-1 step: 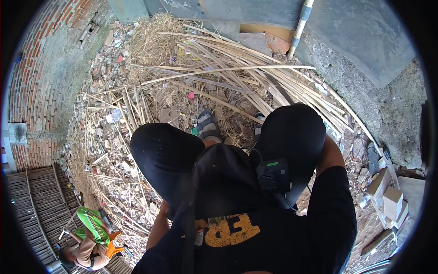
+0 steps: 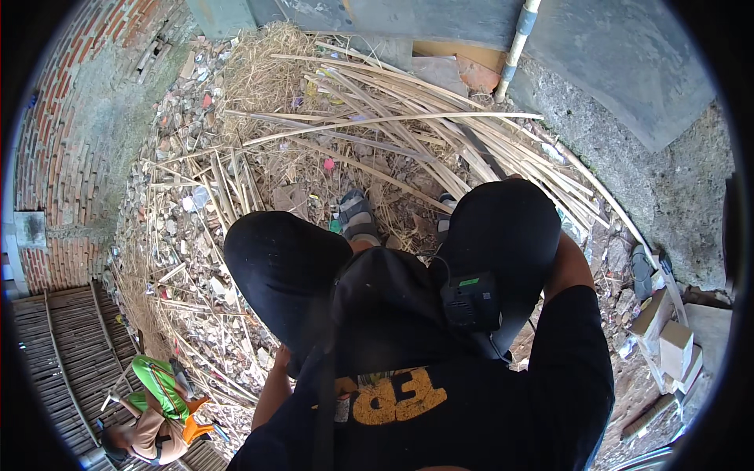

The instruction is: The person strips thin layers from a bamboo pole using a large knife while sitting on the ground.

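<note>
I squat with both knees raised. My left hand (image 2: 281,359) is mostly hidden beside my left thigh, and its fingers do not show clearly. The right forearm (image 2: 570,265) passes behind my right knee (image 2: 503,228), which covers almost all of that hand. Just past this knee, a dark narrow strip, perhaps a blade, (image 2: 485,155) slants over a pile of split bamboo or wood strips (image 2: 440,102). Whether my right hand holds it is hidden. A sandalled foot (image 2: 359,216) rests on the littered ground between my knees.
Dry straw (image 2: 267,71) lies at the far left of the strips. A brick wall (image 2: 71,149) stands left, a rough concrete wall (image 2: 667,188) right. Boxes (image 2: 675,349) and a loose sandal (image 2: 642,272) lie at right. Another person (image 2: 157,420) sits at lower left, holding a tool.
The dark strip beyond my right knee has shifted very slightly to the right. My body and arms look almost still.
</note>
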A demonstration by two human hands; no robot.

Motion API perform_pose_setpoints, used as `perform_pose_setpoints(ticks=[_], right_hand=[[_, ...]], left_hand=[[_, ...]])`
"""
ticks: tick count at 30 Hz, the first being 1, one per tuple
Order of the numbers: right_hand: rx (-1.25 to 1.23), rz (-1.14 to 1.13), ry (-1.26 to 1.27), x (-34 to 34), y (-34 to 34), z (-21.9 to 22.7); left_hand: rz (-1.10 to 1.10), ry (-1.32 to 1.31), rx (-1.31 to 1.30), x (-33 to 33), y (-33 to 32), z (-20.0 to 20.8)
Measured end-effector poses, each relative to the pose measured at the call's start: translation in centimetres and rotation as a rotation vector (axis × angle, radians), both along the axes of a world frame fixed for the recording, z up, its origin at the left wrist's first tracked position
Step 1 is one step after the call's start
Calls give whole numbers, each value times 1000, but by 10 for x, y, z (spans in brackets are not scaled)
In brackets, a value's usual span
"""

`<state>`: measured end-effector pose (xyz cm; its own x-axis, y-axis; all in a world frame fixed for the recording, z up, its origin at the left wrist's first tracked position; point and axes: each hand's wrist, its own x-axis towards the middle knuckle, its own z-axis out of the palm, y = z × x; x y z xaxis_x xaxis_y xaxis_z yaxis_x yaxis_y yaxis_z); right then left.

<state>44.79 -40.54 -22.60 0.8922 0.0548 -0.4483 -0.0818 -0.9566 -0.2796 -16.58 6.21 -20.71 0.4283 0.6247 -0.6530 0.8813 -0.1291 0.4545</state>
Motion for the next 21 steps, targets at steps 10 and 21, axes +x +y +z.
perform_pose_setpoints(ticks=[10, 21], right_hand=[[-35, -42, -1, 16, -2, 39], [223, 12, 40, 69, -33, -62]], left_hand=[[4, -2, 2, -13, -4, -1], [13, -38, 2, -9, -1, -1]])
